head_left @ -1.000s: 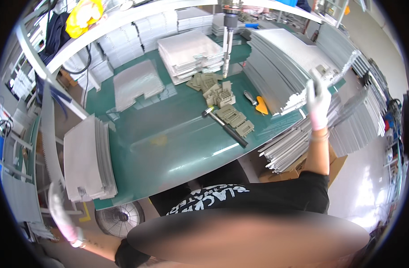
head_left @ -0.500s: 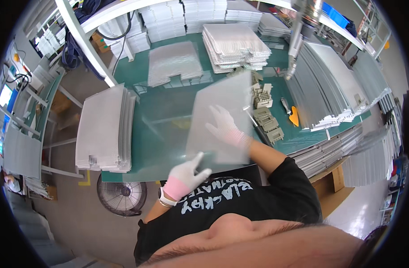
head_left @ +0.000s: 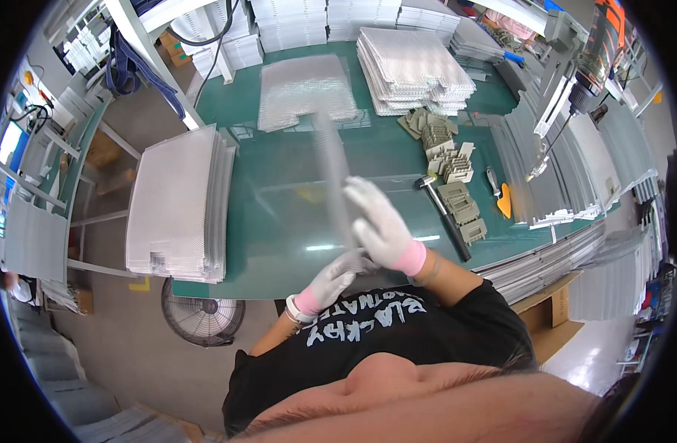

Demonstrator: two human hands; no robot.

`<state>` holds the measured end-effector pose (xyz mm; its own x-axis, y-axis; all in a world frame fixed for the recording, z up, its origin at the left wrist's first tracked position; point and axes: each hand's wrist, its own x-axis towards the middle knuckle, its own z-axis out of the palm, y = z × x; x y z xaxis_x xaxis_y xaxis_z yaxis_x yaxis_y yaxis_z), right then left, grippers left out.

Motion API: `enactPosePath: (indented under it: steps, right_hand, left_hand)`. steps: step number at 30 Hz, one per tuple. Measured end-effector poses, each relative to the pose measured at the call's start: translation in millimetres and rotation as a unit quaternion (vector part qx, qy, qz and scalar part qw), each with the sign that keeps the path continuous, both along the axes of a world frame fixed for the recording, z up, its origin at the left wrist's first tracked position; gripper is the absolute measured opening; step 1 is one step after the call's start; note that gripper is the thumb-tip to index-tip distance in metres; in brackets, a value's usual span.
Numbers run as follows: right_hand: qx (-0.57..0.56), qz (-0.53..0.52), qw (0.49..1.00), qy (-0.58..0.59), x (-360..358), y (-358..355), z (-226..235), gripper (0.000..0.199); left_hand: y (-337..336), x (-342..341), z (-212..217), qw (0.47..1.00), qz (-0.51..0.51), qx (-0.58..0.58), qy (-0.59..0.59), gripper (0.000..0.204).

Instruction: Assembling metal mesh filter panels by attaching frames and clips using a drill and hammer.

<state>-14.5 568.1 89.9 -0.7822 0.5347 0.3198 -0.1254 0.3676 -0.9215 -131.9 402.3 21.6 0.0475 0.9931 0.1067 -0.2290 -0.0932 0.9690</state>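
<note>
A thin pale grey perforated panel (head_left: pixel 332 173) stands nearly edge-on above the green table, blurred by motion. My left hand (head_left: pixel 332 284), in a white glove with a pink cuff, is closed on its near lower end. My right hand (head_left: pixel 383 225), gloved the same way, rests against the panel's right side with fingers stretched out. Part of each hand's contact with the panel is hidden. To the left lies a stack of similar panels (head_left: pixel 174 203). Beyond my hands lies another light panel (head_left: pixel 306 88) with a notched near edge.
Right of my hands lie a black-handled hammer (head_left: pixel 445 221), grey-green plastic blocks (head_left: pixel 460 203) and an orange-bladed scraper (head_left: pixel 504 199). A power screwdriver (head_left: pixel 593 74) hangs at the upper right. More panels (head_left: pixel 412 70) are piled at the back. A fan (head_left: pixel 204 314) stands below the table.
The panel has turned from showing its broad face to nearly edge-on. My left hand has moved right and closed on its near end. My right hand has shifted lower along its side.
</note>
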Motion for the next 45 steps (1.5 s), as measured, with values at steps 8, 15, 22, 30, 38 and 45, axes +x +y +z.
enactPosePath:
  steps: [8, 15, 22, 30, 38, 45]
  right_hand:
    - [0.400, 0.154, 0.835, -0.344, -27, 6, -52, 0.072]
    - [0.254, 0.084, 0.926, -0.266, -120, 105, -15, 0.045]
    - [0.271, -0.296, 0.853, -0.335, -213, 273, -80, 0.064]
    - [0.469, -0.272, 0.766, -0.346, -227, 239, -48, 0.042]
    - [0.040, -0.220, 0.957, 0.186, -189, 260, 13, 0.042]
    - [0.081, -0.263, 0.942, 0.190, -156, 238, 12, 0.039]
  left_hand:
    - [-62, -7, -44, 0.975, -0.141, -0.122, -0.121, 0.062]
    - [-31, -54, 3, 0.757, 0.237, -0.069, 0.604, 0.061]
    - [-17, -60, 6, 0.689, 0.221, -0.135, 0.677, 0.073]
    - [-25, -59, -1, 0.690, 0.239, -0.134, 0.670, 0.070]
    - [-23, -65, -18, 0.700, 0.235, -0.119, 0.663, 0.070]
    - [-32, -66, -27, 0.725, 0.206, -0.112, 0.648, 0.075]
